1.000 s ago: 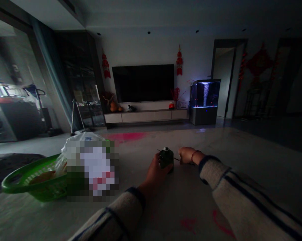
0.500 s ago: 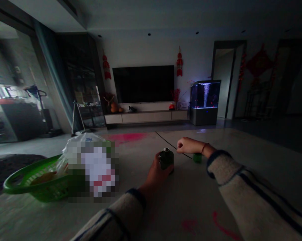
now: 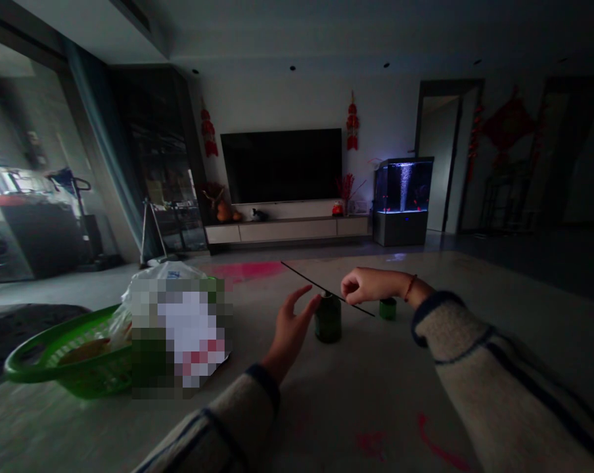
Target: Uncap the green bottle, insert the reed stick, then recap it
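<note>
My left hand (image 3: pixel 291 335) is open with its fingers spread, its fingertips close beside the neck of a dark green bottle (image 3: pixel 328 318). The bottle stands upright with nothing holding it. My right hand (image 3: pixel 366 284) is closed on a thin black rod (image 3: pixel 317 285), which slants across just above the bottle's top. A small green cylindrical cup or cap (image 3: pixel 388 309) stands beneath my right wrist, apart from the bottle.
To the left are a green plastic basket (image 3: pixel 65 358) and a white plastic bag (image 3: pixel 171 270), partly covered by a pixelated patch. The pale surface (image 3: pixel 376 387) carries red smears. A television (image 3: pixel 281 165), low cabinet (image 3: pixel 287 230) and lit aquarium (image 3: pixel 403 200) stand farther away.
My left hand has let go of the bottle and opened. The rod in my right hand now shows fully, and its far end points farther left.
</note>
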Motion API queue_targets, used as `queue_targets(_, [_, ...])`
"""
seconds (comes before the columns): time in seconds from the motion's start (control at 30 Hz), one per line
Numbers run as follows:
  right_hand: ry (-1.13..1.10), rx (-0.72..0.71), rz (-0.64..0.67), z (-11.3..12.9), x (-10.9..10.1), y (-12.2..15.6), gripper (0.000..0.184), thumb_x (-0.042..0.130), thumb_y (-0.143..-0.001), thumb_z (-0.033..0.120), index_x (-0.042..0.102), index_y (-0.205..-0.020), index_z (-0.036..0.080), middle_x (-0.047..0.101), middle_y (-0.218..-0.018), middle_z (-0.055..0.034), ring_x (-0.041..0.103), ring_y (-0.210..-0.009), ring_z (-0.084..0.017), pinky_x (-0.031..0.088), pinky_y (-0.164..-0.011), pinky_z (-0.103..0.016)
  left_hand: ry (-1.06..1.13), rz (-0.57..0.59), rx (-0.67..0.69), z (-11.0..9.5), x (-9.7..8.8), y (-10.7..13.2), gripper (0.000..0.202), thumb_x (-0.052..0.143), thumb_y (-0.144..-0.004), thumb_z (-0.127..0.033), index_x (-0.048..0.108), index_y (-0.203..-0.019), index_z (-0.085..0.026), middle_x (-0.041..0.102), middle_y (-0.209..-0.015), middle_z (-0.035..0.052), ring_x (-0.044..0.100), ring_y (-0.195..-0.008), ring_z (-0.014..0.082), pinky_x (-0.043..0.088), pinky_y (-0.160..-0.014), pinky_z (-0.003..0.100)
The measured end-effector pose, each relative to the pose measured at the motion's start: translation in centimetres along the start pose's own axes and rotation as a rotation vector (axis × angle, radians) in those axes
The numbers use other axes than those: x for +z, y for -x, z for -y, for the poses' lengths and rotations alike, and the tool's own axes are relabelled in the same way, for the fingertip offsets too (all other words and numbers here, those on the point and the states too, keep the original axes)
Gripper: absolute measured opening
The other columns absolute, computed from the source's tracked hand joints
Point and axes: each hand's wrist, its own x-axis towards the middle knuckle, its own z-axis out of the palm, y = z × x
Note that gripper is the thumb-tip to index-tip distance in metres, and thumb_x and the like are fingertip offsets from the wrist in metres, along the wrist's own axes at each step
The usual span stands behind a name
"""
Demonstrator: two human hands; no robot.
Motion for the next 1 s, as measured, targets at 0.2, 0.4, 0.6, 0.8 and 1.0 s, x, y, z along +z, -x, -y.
queue_targets(0.2, [0.025, -0.026, 0.074, 0.5, 0.5, 0.0, 0.011, 0.050, -0.062, 0.015, 0.058, -0.069, 0.013, 0.054, -0.060, 0.0023, 0.045, -0.054, -0.007, 0.036, -0.053, -0.019, 0.211, 0.030, -0.077, -0.5, -0.2, 0.0, 0.035, 0.059, -0.067, -0.043, 0.066, -0.088, -0.016, 0.065, -0.100, 0.0064, 0.054, -0.100, 0.0203, 0.037, -0.090, 0.032])
queue_targets(0.4, [0.033, -0.024, 0.085, 0.7, 0.6, 0.0, 0.013, 0.052, -0.063, 0.017, 0.060, -0.072, 0.012, 0.057, -0.062, 0.0008, 0.048, -0.055, -0.008, 0.038, -0.055, -0.020, 0.311, 0.056, -0.157, -1.3, -0.2, 0.5, 0.037, 0.062, -0.063, -0.044, 0.067, -0.084, -0.014, 0.066, -0.096, 0.0072, 0.055, -0.097, 0.0209, 0.037, -0.089, 0.032])
queue_targets(0.6, [0.028, -0.062, -0.140, 1.9, 0.5, -0.2, 0.019, 0.053, -0.069, 0.024, 0.062, -0.079, 0.011, 0.061, -0.071, -0.0023, 0.051, -0.060, -0.009, 0.038, -0.057, -0.020, 0.319, 0.030, -0.149, -1.6, -0.1, 0.5, 0.031, 0.065, -0.061, -0.040, 0.068, -0.080, -0.016, 0.066, -0.096, 0.0067, 0.055, -0.097, 0.0205, 0.035, -0.090, 0.033])
queue_targets(0.8, [0.034, -0.107, -0.198, 3.1, 1.0, -0.4, 0.020, 0.054, -0.070, 0.026, 0.064, -0.080, 0.011, 0.062, -0.070, -0.0029, 0.051, -0.060, -0.009, 0.037, -0.055, -0.020, 0.282, 0.026, -0.140, -1.9, -0.1, 0.7, 0.026, 0.065, -0.062, -0.038, 0.068, -0.076, -0.015, 0.063, -0.105, 0.0078, 0.052, -0.103, 0.0211, 0.033, -0.093, 0.034])
queue_targets(1.0, [0.073, -0.136, -0.153, 3.4, 1.4, -0.4, 0.018, 0.054, -0.069, 0.023, 0.064, -0.079, 0.011, 0.061, -0.066, -0.0017, 0.050, -0.058, -0.009, 0.036, -0.054, -0.020, 0.287, 0.040, -0.124, -1.6, 0.0, 0.4, 0.026, 0.065, -0.062, -0.038, 0.067, -0.074, -0.015, 0.062, -0.105, 0.0085, 0.051, -0.105, 0.0213, 0.032, -0.094, 0.034])
